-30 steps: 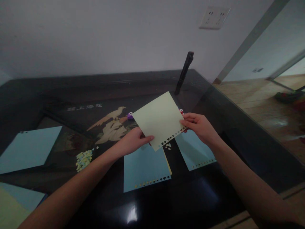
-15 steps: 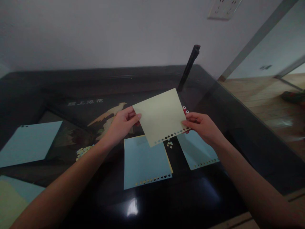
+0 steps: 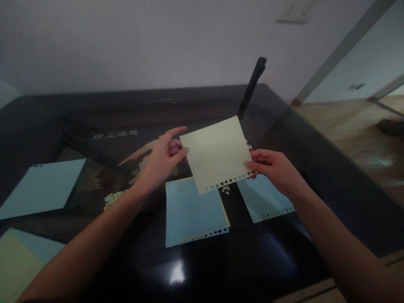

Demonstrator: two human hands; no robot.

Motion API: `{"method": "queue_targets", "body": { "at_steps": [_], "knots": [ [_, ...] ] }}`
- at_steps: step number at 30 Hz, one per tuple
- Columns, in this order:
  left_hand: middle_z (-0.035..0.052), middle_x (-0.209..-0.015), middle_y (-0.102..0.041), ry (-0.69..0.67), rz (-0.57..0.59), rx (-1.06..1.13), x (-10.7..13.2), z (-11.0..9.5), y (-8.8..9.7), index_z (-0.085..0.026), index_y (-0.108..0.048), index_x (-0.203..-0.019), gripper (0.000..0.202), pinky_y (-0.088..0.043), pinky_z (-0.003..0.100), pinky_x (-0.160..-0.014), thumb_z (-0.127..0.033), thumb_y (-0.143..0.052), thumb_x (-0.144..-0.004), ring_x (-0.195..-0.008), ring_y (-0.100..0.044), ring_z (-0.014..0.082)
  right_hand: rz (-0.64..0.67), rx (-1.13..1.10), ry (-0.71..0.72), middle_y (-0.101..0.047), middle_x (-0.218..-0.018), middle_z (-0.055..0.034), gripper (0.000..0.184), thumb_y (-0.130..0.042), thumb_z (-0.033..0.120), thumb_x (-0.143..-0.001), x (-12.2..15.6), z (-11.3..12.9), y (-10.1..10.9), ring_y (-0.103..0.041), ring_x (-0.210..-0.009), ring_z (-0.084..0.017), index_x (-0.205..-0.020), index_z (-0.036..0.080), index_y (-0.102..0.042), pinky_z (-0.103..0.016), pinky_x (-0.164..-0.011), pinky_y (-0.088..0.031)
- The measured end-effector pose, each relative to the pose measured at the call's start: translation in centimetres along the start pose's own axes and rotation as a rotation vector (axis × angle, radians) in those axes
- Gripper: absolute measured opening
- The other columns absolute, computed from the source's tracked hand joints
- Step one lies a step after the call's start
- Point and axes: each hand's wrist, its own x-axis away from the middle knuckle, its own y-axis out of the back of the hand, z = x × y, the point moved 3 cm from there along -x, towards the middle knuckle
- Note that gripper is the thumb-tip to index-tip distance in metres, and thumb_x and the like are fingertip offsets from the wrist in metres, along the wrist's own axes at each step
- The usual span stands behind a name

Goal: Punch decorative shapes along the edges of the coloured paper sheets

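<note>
A pale yellow sheet of paper (image 3: 217, 153) is held tilted above the table, with a row of small punched shapes along its lower edge. My left hand (image 3: 167, 155) pinches its left edge between thumb and curled fingers, the index finger raised off it. At the lower right edge, my right hand (image 3: 271, 168) grips the paper with thumb on top. Behind that edge, partly hidden, shows a red thing with white eye-like discs (image 3: 250, 147). Beneath lie a blue sheet (image 3: 195, 214) with punched shapes over a yellow one, and another blue sheet (image 3: 265, 200).
Small paper cut-outs (image 3: 113, 198) lie heaped left of centre, and a few more cut-outs (image 3: 226, 190) sit between the sheets. More blue paper (image 3: 47, 185) and yellow paper (image 3: 19, 265) lie at left. A black stick-like object (image 3: 252, 86) stands at the dark table's (image 3: 126, 269) back.
My left index finger has lifted away from the paper's edge. Both hands and the yellow sheet have shifted slightly right in view; the view itself has moved a little too.
</note>
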Motion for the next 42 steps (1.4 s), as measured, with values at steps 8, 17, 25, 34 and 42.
{"method": "queue_targets", "body": {
  "at_steps": [8,17,25,34,42],
  "knots": [
    [-0.002,-0.066,-0.061,0.025,0.168,-0.109,-1.2,-0.7,-4.1,-0.016,-0.059,-0.1,0.019,-0.053,0.023,-0.058,-0.015,-0.058,-0.081,-0.059,-0.064,0.0115,-0.2,0.041,-0.063,-0.068,-0.067,0.0003,0.036,-0.08,0.035,-0.062,3.4,-1.6,5.1,-0.061,-0.052,-0.013,-0.092,0.021,-0.066,-0.027,-0.051,-0.05],
    [0.0012,-0.074,-0.066,-0.172,0.4,-0.416,-2.7,0.7,-11.8,-0.015,-0.064,-0.095,0.018,-0.049,0.025,-0.063,-0.017,-0.064,-0.077,-0.069,-0.063,0.0147,-0.455,0.108,-0.114,-0.064,-0.063,0.0026,0.048,-0.078,0.036,-0.064,8.6,-5.0,9.9,-0.056,-0.054,-0.013,-0.108,0.023,-0.065,-0.026,-0.053,-0.046],
    [0.0006,-0.077,-0.066,-0.195,0.477,-0.605,-1.1,2.6,-13.8,-0.018,-0.064,-0.099,0.021,-0.046,0.028,-0.065,-0.015,-0.062,-0.078,-0.071,-0.062,0.017,-0.435,0.305,-0.112,-0.059,-0.066,0.0028,0.035,-0.07,0.036,-0.072,9.6,-6.8,9.6,-0.055,-0.059,-0.013,-0.104,0.023,-0.066,-0.025,-0.056,-0.043],
    [0.0037,-0.085,-0.066,-0.317,0.482,-0.744,-1.0,2.9,-13.9,-0.016,-0.064,-0.098,0.018,-0.046,0.032,-0.073,-0.016,-0.061,-0.081,-0.082,-0.06,0.0199,-0.327,0.562,-0.073,-0.055,-0.065,0.002,0.033,-0.06,0.036,-0.078,9.3,-7.1,9.3,-0.052,-0.058,-0.014,-0.106,0.02,-0.063,-0.028,-0.056,-0.041],
    [0.0064,-0.099,-0.064,-0.338,0.486,-0.755,-1.1,3.2,-13.8,-0.016,-0.063,-0.098,0.017,-0.047,0.035,-0.083,-0.018,-0.061,-0.082,-0.094,-0.058,0.0221,-0.323,0.703,-0.045,-0.055,-0.065,0.0018,0.032,-0.056,0.035,-0.08,9.2,-7.1,9.0,-0.053,-0.058,-0.016,-0.107,0.02,-0.063,-0.029,-0.056,-0.041]
  ]
}}
